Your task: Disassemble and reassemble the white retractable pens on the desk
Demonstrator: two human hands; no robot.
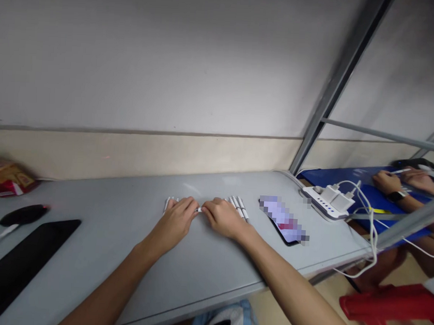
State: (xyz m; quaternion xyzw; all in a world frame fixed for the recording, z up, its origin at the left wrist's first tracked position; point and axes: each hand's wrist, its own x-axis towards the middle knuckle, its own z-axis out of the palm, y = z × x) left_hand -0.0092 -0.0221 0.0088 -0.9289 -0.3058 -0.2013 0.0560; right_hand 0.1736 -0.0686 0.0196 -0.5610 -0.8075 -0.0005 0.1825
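My left hand (177, 221) and my right hand (223, 218) meet over the middle of the grey table (131, 279). Both are closed, fingertips pinching a slim white pen (199, 209) from either end. Only a short stretch of it shows between them; the rest is hidden by the fingers. Beside my right hand lies a row of white pens (241, 207) with dark bands, partly covered by that hand. More white pens (167, 202) lie behind my left hand, mostly hidden.
Right of my hands lies a phone (283, 219), then a white power strip (324, 204) with plugs and cables. At left are a black mouse (24, 214), a black slab (26, 264) and a red-yellow package (8, 176). Beyond the metal frame (337, 86), another person's hands (388, 182) hold something thin and white.
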